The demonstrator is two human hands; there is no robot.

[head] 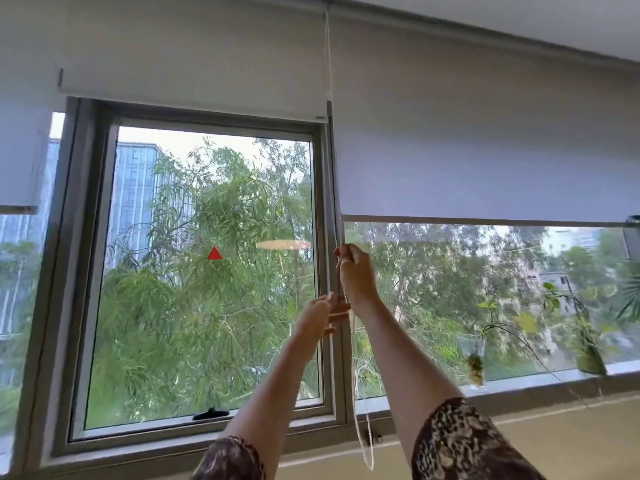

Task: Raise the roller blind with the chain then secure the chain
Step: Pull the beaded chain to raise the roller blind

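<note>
A white roller blind hangs over the middle window, its bottom bar near the top of the glass. A white bead chain runs down its right edge from the ceiling bracket and ends in a loop near the sill. My right hand is raised and shut on the chain just under the neighbouring blind's bottom bar. My left hand sits lower and to the left, its fingers curled loosely around the chain. Both forearms reach up from patterned sleeves.
A second roller blind covers the upper half of the right window. Another blind hangs at the far left. Plants in glass jars stand on the right sill. A black window handle lies at the middle frame's bottom.
</note>
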